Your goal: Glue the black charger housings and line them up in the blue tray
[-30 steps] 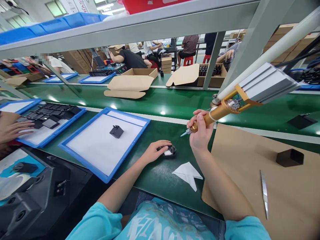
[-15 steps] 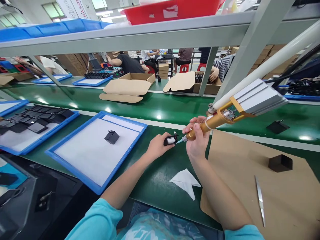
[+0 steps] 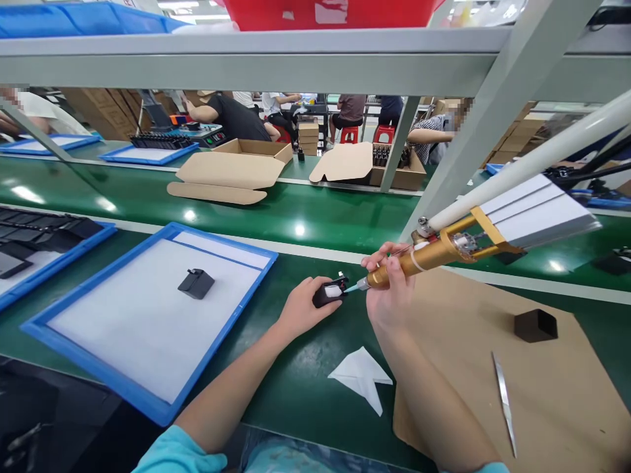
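My left hand [image 3: 300, 307] is closed around a small black plug part [image 3: 329, 293] with a white face, held just above the green bench. My right hand [image 3: 390, 289] grips a gold dispensing tool [image 3: 419, 257] that hangs from a white arm; its pale needle tip touches the right end of the plug part. A white-lined blue tray [image 3: 148, 309] lies left of my hands with one black plug housing [image 3: 196, 283] on it.
A folded white paper [image 3: 361, 376] lies on the bench near my forearms. A brown cardboard sheet [image 3: 566, 381] at right carries a black cube [image 3: 535, 325] and a metal blade [image 3: 503, 401]. Open cartons and seated people are beyond the green conveyor [image 3: 296, 210].
My left hand lifted the plug part off the bench and brought it to the needle tip. The view shifted right and down, so the tray now sits further left.
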`<move>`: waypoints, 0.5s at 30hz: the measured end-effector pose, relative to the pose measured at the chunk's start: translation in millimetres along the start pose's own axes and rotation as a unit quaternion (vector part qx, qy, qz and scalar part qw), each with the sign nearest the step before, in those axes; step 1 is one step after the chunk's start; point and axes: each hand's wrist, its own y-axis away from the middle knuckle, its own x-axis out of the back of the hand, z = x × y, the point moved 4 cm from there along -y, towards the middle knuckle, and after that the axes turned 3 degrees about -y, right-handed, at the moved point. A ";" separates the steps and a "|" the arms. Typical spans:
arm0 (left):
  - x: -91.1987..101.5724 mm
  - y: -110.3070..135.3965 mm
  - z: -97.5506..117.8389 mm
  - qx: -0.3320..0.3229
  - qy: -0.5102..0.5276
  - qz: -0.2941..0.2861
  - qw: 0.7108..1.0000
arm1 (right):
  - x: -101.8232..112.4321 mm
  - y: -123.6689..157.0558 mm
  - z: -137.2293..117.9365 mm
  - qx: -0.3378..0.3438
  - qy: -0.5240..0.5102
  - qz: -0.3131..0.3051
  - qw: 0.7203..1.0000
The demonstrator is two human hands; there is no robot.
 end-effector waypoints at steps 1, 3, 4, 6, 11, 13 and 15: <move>0.6 0.4 1.1 -0.005 0.002 0.007 1.000 | -0.3 0.7 -0.2 0.001 0.001 -0.002 1.000; 1.6 1.5 3.0 -0.014 0.008 0.017 1.000 | -0.8 1.7 -0.5 0.003 0.006 -0.008 1.000; 2.0 2.2 3.9 -0.018 0.010 0.019 1.000 | -1.0 2.0 -0.7 0.003 0.010 -0.011 1.000; 2.8 3.4 5.6 -0.023 0.011 0.024 0.999 | -1.7 2.3 -1.3 0.007 0.017 -0.018 1.000; 3.4 4.6 8.1 -0.030 0.010 0.023 0.999 | -2.4 2.2 -3.1 0.036 0.027 -0.022 0.999; 3.1 4.7 8.0 -0.029 0.010 0.020 0.999 | -2.7 2.2 -2.5 0.035 0.019 -0.026 0.999; 3.0 4.9 7.6 -0.027 0.010 0.019 0.999 | -3.2 2.6 -1.6 0.028 0.010 -0.032 0.999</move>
